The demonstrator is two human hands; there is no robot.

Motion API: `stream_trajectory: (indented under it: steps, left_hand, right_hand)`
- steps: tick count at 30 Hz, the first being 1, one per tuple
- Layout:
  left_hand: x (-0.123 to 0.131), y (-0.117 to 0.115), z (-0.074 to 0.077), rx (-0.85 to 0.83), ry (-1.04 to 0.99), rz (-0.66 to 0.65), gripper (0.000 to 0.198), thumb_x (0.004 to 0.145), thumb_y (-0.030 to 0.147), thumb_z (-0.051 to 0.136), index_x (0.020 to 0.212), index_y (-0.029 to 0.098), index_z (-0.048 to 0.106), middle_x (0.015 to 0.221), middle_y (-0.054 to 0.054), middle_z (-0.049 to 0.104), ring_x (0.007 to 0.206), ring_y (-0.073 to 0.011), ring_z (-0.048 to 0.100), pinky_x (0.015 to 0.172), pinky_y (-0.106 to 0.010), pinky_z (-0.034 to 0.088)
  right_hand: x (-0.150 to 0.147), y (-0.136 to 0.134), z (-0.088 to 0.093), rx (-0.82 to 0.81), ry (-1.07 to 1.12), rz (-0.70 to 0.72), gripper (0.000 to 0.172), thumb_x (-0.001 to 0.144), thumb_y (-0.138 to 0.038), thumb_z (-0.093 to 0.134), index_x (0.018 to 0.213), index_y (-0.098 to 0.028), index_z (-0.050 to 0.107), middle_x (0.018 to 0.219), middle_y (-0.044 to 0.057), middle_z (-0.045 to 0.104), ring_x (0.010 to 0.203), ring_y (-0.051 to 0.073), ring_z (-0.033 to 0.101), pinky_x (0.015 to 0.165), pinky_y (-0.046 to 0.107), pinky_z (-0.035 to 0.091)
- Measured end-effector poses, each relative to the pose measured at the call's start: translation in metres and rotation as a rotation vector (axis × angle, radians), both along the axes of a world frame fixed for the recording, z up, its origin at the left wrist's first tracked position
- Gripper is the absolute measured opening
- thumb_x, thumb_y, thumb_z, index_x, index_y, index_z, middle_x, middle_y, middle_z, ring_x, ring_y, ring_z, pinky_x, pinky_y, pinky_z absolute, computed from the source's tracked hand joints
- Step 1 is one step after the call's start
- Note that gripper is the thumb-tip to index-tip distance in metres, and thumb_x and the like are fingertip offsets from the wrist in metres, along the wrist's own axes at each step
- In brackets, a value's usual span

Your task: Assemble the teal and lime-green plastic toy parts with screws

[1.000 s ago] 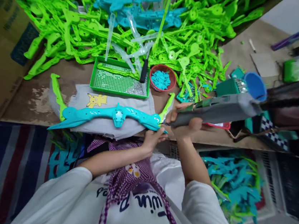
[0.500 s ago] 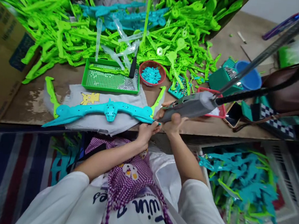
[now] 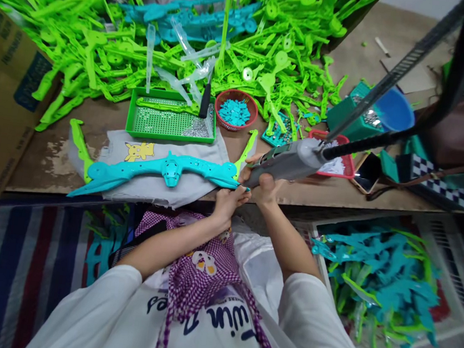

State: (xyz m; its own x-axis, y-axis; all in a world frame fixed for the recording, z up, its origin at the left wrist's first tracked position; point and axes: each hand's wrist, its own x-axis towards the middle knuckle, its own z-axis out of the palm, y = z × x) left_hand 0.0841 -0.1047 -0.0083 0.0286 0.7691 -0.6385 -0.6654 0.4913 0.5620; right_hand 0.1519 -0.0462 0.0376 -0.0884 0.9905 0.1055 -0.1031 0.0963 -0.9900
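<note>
A turquoise plastic toy bow [image 3: 140,172] with lime-green end pieces lies along the table's front edge, on a grey cloth [image 3: 146,192] with a yellow cartoon figure. My left hand [image 3: 231,199] is closed on the bow's right tip. In my right hand [image 3: 264,186] is a grey electric screwdriver [image 3: 287,161], tilted, its front end beside that same tip. The bit and the exact contact point are hidden by my fingers. A dark cable and a metal spring rise from the tool's back end to the upper right.
Behind the cloth stand a green tray [image 3: 170,125] of small screws and a red basket [image 3: 235,112] of turquoise pieces. Lime-green parts [image 3: 100,41] are heaped at the back. A cardboard box [image 3: 4,114] borders the left; a crate of bows [image 3: 382,286] sits lower right.
The screwdriver's back end has shifted slightly left and down in view. Both hands keep their holds, and the bow stays in nearly the same place. The camera view has shifted slightly.
</note>
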Motion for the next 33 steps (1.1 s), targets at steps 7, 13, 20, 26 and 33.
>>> stream_trajectory:
  steps: [7,13,20,26,33]
  left_hand:
    - [0.001,0.001,-0.001,-0.004,-0.021,0.023,0.028,0.063,0.029,0.089,0.072,0.01,0.071,0.068,-0.006,0.073,0.064,-0.0149,0.071,0.07,-0.026,0.057]
    - [0.002,0.0,-0.001,-0.036,-0.002,0.046,0.029,0.06,0.029,0.09,0.069,0.011,0.07,0.065,-0.004,0.071,0.066,-0.0171,0.071,0.077,-0.032,0.058]
    - [0.0,0.0,-0.001,-0.016,0.008,-0.005,0.028,0.068,0.032,0.088,0.072,0.01,0.071,0.071,-0.008,0.074,0.077,-0.0214,0.075,0.085,-0.035,0.059]
    - [-0.016,0.007,0.012,-0.136,-0.008,-0.166,0.022,0.077,0.029,0.085,0.074,0.012,0.071,0.081,-0.011,0.077,0.073,-0.0157,0.074,0.088,-0.031,0.059]
    - [-0.095,-0.007,0.052,0.343,0.301,-0.423,0.057,0.062,0.039,0.093,0.112,0.021,0.072,0.121,-0.015,0.073,0.11,-0.0279,0.071,0.102,-0.045,0.055]
  right_hand:
    - [-0.001,-0.001,0.003,-0.017,0.028,0.054,0.071,0.048,-0.091,0.065,0.073,-0.028,0.047,0.047,-0.006,0.048,0.046,0.017,0.053,0.053,0.035,0.05]
    - [-0.002,-0.003,0.001,-0.014,0.001,0.074,0.069,0.048,-0.091,0.066,0.066,-0.027,0.046,0.048,-0.005,0.044,0.048,0.017,0.053,0.049,0.033,0.047]
    - [-0.001,-0.002,0.002,0.052,-0.011,0.071,0.07,0.054,-0.094,0.06,0.069,-0.025,0.055,0.049,-0.004,0.049,0.047,0.016,0.054,0.047,0.032,0.048]
    - [-0.008,0.037,0.033,0.206,-0.075,-0.176,0.063,0.072,-0.087,0.056,0.082,-0.024,0.063,0.06,-0.001,0.057,0.065,0.02,0.066,0.058,0.033,0.057]
    - [-0.026,0.047,0.063,0.279,-0.277,0.001,0.054,0.081,-0.07,0.065,0.111,-0.025,0.064,0.1,0.003,0.069,0.101,0.023,0.065,0.087,0.039,0.059]
